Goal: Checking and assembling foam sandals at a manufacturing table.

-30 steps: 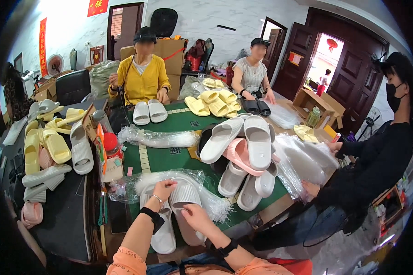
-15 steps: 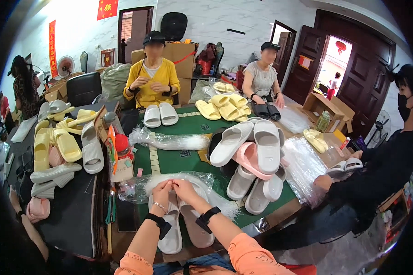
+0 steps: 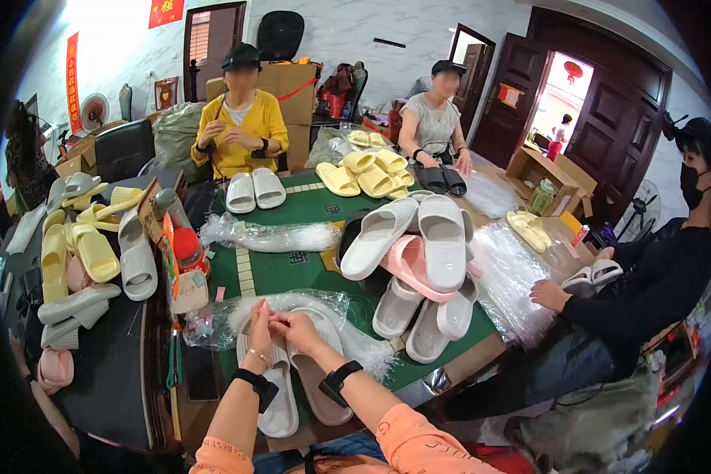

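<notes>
A pair of light grey slippers lies at the table's near edge: the left slipper (image 3: 280, 407) and the right slipper (image 3: 324, 395), toes pointing away from me. Over their front straps my left hand (image 3: 261, 336) and my right hand (image 3: 295, 330) meet, fingertips together. Their fingers look closed, and anything between them is too small to make out. Just beyond my hands a bundle of thin clear plastic strands (image 3: 363, 341) rests partly inside a clear plastic bag (image 3: 213, 325). A second bundle of clear strands (image 3: 280, 235) lies farther back on the green table top (image 3: 288, 276).
Right of my hands rises a pile of grey and pink slippers (image 3: 442, 249). Clear plastic bags (image 3: 505, 276) lie beyond it. Yellow and grey slippers (image 3: 95, 251) crowd the black surface at left, beside a red-lidded jar (image 3: 186, 245). Co-workers stand or sit across and at right.
The view has shifted slightly, so the scene sits farther left. My left fingers have straightened upward, and my right fingers have slid against them. The right-hand co-worker's hand has lifted and opened.
</notes>
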Demonstrator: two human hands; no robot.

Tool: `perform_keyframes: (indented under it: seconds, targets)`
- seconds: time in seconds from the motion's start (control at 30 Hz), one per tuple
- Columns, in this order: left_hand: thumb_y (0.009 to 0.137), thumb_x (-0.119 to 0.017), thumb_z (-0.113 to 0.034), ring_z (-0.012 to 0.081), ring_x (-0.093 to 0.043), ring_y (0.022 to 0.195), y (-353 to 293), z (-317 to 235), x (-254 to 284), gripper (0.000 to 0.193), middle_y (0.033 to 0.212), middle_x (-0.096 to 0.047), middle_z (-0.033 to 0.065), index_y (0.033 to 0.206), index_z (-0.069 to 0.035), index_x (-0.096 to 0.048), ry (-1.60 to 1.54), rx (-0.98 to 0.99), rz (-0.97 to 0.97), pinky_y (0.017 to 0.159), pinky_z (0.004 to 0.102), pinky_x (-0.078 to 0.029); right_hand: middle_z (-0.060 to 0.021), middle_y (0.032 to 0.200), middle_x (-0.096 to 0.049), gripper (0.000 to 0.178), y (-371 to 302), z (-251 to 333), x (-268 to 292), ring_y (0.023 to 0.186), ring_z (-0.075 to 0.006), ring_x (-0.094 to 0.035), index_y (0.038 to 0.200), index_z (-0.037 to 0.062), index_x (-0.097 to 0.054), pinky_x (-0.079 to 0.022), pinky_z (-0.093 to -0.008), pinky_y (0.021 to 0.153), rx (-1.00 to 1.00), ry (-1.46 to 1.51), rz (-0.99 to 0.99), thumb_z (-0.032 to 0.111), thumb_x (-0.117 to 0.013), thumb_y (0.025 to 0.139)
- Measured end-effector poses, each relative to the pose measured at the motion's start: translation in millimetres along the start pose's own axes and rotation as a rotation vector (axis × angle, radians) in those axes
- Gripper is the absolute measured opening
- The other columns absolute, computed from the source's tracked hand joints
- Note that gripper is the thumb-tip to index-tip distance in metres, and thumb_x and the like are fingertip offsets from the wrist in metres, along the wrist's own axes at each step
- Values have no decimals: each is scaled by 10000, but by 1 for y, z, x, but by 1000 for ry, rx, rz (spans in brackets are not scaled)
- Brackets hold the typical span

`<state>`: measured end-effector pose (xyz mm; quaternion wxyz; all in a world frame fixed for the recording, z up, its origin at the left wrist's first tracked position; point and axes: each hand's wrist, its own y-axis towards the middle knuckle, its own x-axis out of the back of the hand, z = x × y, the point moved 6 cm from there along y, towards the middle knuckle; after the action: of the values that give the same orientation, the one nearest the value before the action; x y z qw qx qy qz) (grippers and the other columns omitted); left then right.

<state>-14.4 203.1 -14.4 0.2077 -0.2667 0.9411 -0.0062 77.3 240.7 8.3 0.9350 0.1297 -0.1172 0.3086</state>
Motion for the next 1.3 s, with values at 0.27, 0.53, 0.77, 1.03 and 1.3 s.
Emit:
perform_keyframes:
  seconds: [0.27, 0.53, 0.77, 1.03, 1.3]
  targets:
    - [851, -433, -378, 85, -440, 659, 6, 12, 12, 278, 773, -437, -4, 1002, -144, -441, 27, -5, -31, 574, 211, -374, -49, 772, -629, 178, -3, -8, -6, 671, -70, -538, 924, 23, -616, -436, -223, 628, 1, 72, 40, 104, -572, 771]
    - [864, -394, -397, 81, -412, 655, 6, 7, 4, 319, 797, -426, -9, 1064, -152, -433, 94, 28, -36, 571, 199, -349, -28, 789, -618, 151, -3, -13, -6, 704, -74, -545, 894, -16, -618, -448, -212, 650, -119, 342, 56, 47, -572, 765]
    - [881, -368, -277, 104, -468, 629, 11, 13, 14, 304, 736, -511, 0, 909, -31, -544, 175, -41, 57, 600, 221, -387, 18, 639, -535, 106, -4, -17, 1, 537, -42, -440, 806, 18, -575, -358, -178, 493, -123, 318, -134, 118, -542, 796]
    - [795, -459, -216, 218, -540, 634, 3, 0, 6, 226, 689, -568, 122, 802, -8, -546, 851, -193, -20, 590, 328, -418, 29, 630, -529, 111, -7, -28, 7, 530, -37, -440, 807, 30, -581, -357, -182, 483, -100, 254, -288, 134, -542, 799]
    - [833, -465, -181, 76, -454, 661, 11, 2, 10, 204, 712, -538, 3, 816, 2, -553, 522, -178, -13, 600, 220, -382, 22, 650, -540, 131, -4, -31, 12, 559, -31, -441, 867, 20, -560, -353, -176, 505, -122, 502, -312, 135, -534, 809]
